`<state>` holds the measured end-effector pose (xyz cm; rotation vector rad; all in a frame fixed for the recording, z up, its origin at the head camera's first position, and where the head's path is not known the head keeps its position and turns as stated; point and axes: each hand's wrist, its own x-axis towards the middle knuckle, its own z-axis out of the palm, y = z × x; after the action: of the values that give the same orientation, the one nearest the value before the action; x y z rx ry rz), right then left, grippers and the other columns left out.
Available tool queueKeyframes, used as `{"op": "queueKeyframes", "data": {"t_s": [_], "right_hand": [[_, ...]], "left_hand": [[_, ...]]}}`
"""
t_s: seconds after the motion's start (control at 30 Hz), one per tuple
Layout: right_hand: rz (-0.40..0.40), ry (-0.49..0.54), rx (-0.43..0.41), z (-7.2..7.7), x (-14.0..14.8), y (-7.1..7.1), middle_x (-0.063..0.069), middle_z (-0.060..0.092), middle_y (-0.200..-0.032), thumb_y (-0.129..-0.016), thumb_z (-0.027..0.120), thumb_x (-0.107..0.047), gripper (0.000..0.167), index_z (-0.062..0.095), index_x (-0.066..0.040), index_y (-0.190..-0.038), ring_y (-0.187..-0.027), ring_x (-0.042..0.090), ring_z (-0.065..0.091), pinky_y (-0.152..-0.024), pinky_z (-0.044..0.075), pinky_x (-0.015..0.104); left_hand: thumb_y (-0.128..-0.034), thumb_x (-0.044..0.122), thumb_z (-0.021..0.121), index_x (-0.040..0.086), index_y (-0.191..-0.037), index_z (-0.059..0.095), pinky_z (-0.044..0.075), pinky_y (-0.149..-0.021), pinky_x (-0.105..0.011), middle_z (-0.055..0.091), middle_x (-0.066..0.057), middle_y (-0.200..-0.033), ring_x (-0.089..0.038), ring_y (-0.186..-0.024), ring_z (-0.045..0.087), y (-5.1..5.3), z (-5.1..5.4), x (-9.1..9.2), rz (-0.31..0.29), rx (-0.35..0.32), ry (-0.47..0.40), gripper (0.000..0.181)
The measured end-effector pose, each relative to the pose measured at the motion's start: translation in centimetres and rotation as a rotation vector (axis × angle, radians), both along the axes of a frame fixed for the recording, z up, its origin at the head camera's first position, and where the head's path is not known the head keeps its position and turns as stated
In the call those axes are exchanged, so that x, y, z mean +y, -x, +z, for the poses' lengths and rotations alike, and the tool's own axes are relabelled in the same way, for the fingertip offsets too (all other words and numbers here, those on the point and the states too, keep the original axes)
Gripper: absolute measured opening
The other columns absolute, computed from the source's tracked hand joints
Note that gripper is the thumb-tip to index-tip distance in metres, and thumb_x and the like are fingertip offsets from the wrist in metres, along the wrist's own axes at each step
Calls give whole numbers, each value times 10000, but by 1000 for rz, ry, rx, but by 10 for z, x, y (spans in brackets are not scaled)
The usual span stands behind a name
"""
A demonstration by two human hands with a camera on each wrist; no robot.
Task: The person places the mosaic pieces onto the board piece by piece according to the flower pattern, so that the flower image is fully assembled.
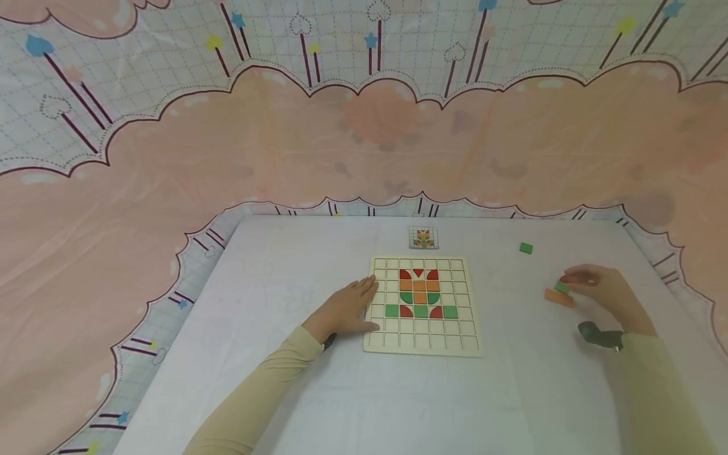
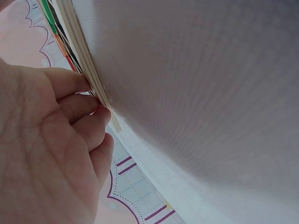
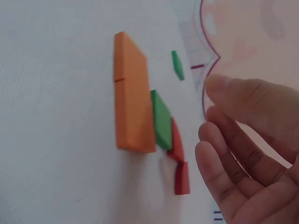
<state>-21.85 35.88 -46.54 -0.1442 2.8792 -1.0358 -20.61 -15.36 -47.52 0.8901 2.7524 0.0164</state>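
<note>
My left hand [image 1: 349,306] lies against the left side of a cream grid board [image 1: 423,341], its fingertips touching the edge [image 2: 100,88]. On the board, red, orange and green tiles form a flower-like pattern [image 1: 419,285]. To the right, my right hand [image 1: 603,287] hovers beside a small cluster of loose tiles. The right wrist view has two orange tiles [image 3: 135,98] end to end, a green tile [image 3: 162,119] against them, then two red pieces [image 3: 182,177]. Nothing shows between the right hand's loosely bent fingers [image 3: 210,163].
A small pattern card [image 1: 423,237] lies behind the board. Another green tile [image 1: 526,248] sits apart, towards the back right of the white table [image 1: 284,265]. A patterned cloth [image 1: 341,151] hangs behind the table.
</note>
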Motion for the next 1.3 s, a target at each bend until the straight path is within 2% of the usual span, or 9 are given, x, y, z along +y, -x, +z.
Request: {"op": "queueKeyframes", "data": {"t_s": [0.1, 0.17, 0.27, 0.33, 0.4, 0.67, 1.0, 1.3], "right_hand": [[-19, -14, -30, -6, 3, 2, 298, 589, -1188, -901, 621, -244, 427, 559, 43, -1211, -802, -252, 343, -840, 461, 517], [-31, -30, -49, -9, 4, 4, 303, 583, -1191, -883, 642, -245, 442, 563, 47, -1205, -830, -177, 418, -835, 466, 506], [-48, -48, -78, -12, 4, 6, 309, 578, -1189, -851, 670, -220, 449, 570, 56, -1191, -913, 112, 591, -822, 482, 493], [-58, -53, -101, -13, 4, 7, 320, 566, -1194, -838, 674, -190, 451, 563, 67, -1192, -994, 332, 587, -816, 491, 495], [-67, -58, -124, -14, 3, 9, 324, 551, -1209, -836, 675, -177, 455, 556, 68, -1199, -1071, 442, 527, -814, 493, 499], [-48, -81, -110, -11, -7, 14, 331, 547, -1209, -834, 666, -94, 417, 554, 85, -1194, -1071, 462, 528, -826, 515, 500], [0, -59, -125, -11, -24, 25, 327, 551, -1184, -872, 610, -91, 392, 532, 95, -1209, -1095, 461, 509, -873, 498, 517], [67, -67, -109, -10, -43, 35, 271, 607, -1119, -862, 619, -107, 372, 569, 63, -1189, -1021, 377, 564, -868, 484, 495]], "left_hand": [[-860, 594, 527, 8, -1488, 211, 209, -1199, -357, 169, -140, -1574, -226, -1464, 179, 0, 0, 0, 3, -3, -5, 914], [-860, 594, 529, 8, -1487, 212, 209, -1199, -360, 168, -142, -1574, -230, -1463, 179, 0, 0, 0, 3, -5, -9, 915], [-861, 599, 524, 8, -1487, 213, 210, -1198, -359, 169, -142, -1574, -232, -1463, 180, 0, -1, -1, -2, 1, -4, 916], [-862, 602, 520, 7, -1487, 214, 212, -1197, -357, 171, -141, -1573, -231, -1463, 182, 0, -1, -1, -5, 6, 1, 915], [-863, 604, 515, 8, -1488, 210, 212, -1197, -354, 169, -138, -1574, -228, -1463, 180, 0, -1, -1, -5, 9, 6, 915], [-860, 605, 519, 14, -1489, 211, 211, -1198, -351, 169, -133, -1575, -221, -1464, 179, 0, -1, 0, 1, 9, 7, 917], [-862, 610, 508, 27, -1495, 196, 197, -1203, -342, 152, -119, -1580, -208, -1468, 161, 1, -2, 1, 7, 7, 24, 915], [-854, 609, 527, 35, -1497, 196, 200, -1202, -339, 158, -113, -1580, -203, -1467, 164, 0, -4, 1, 26, -2, 9, 924]]}}
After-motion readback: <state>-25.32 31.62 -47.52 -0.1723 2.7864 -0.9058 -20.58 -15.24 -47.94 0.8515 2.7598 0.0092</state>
